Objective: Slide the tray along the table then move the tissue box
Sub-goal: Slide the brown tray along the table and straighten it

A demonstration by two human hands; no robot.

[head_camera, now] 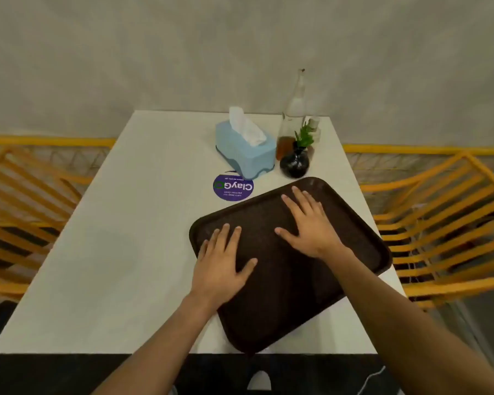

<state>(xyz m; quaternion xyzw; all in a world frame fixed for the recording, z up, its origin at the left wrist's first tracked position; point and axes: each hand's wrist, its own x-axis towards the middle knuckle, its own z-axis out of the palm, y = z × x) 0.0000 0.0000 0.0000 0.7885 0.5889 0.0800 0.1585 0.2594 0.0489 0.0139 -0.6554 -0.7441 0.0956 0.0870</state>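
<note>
White tabletop [120,252] carried a dark brown tray [285,295] lying askew at its near right. Left hand [223,260] and right hand [308,223] pressed flat on it, fingers spread, gripping nothing. Beyond stood the blue tissue box [244,151], just beside a black vase [294,163].

bottle [293,115] | black vase [294,163] with plant [305,136] | purple sticker [233,187] | orange chairs [439,206]

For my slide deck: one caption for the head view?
Both hands, left and right, flat on the brown tray, blue tissue box behind.
</note>
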